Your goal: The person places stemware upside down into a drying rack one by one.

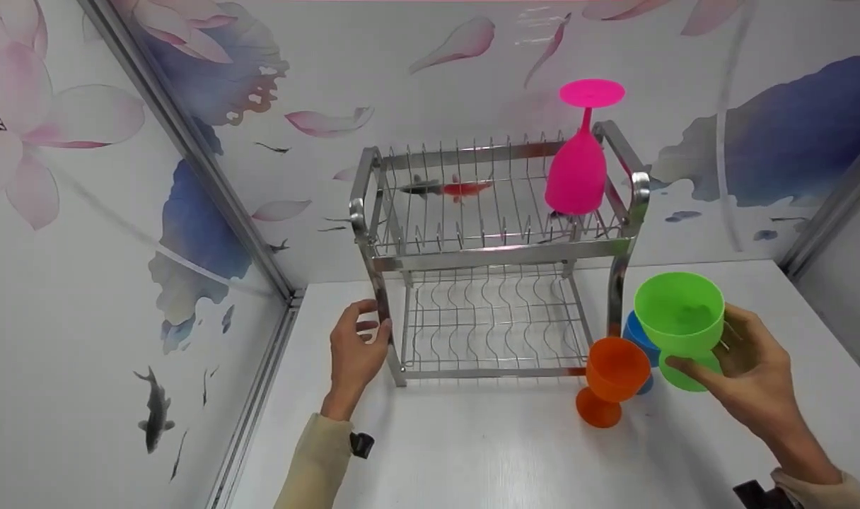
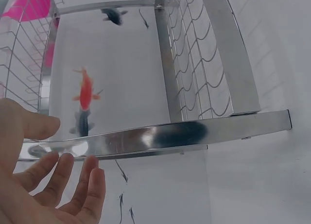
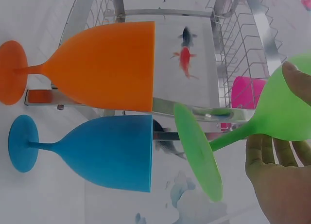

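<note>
My right hand (image 1: 755,375) grips a green goblet (image 1: 677,332), its mouth facing up in the head view. In the right wrist view the thumb lies on the bowl, with fingers along its other side. An orange goblet (image 1: 617,367) stands upright at the front right of a metal dish rack (image 1: 501,254). Just behind it is a blue goblet (image 3: 112,151), mostly hidden in the head view. My left hand (image 1: 359,350) is beside the rack's left front post, thumb and loosely bent fingers right at the metal (image 2: 121,139).
A pink goblet (image 1: 578,177) sits upside down on the right of the rack's upper tier. The lower tier has a wavy wire shelf (image 1: 494,318). White walls printed with flowers and fish enclose the white table (image 1: 472,452) behind and at both sides.
</note>
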`<state>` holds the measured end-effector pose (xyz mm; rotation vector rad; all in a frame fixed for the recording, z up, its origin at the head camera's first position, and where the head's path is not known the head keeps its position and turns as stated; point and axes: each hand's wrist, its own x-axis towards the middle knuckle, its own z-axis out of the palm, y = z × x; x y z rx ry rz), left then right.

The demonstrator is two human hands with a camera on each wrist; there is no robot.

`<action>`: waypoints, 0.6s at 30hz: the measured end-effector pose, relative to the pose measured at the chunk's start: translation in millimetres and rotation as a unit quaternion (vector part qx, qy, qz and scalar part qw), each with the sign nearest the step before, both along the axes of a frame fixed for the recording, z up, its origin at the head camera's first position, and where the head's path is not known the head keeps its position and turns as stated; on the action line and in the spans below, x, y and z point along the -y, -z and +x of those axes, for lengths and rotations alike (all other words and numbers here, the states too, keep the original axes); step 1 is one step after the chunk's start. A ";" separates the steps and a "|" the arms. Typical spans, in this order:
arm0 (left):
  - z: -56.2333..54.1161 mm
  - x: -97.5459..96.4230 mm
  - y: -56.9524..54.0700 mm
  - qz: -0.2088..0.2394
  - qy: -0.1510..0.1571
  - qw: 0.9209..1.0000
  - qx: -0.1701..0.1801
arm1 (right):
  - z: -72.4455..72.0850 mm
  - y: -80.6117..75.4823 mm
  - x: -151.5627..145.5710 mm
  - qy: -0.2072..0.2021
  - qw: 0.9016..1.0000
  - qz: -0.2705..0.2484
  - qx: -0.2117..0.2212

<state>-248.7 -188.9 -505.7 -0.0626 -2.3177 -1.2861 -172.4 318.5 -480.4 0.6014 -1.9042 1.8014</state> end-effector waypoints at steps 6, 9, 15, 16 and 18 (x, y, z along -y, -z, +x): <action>7.7 -4.7 -4.9 0.000 0.030 0.999 -0.009 | 0.5 -6.5 14.6 0.039 0.997 0.060 0.003; 13.2 -9.2 -10.0 -0.005 0.050 0.999 -0.021 | 1.1 -9.3 20.4 0.045 0.996 0.072 0.004; 21.4 -20.3 -23.4 0.000 0.090 0.996 -0.029 | 1.3 -17.7 30.6 0.059 0.992 0.112 0.004; 22.3 -22.4 -25.4 -0.001 0.096 0.995 -0.030 | 1.6 -19.4 32.6 0.062 0.991 0.122 0.004; 24.8 -26.5 -29.4 -0.005 0.108 0.994 -0.032 | 2.2 -22.3 36.4 0.064 0.989 0.133 0.001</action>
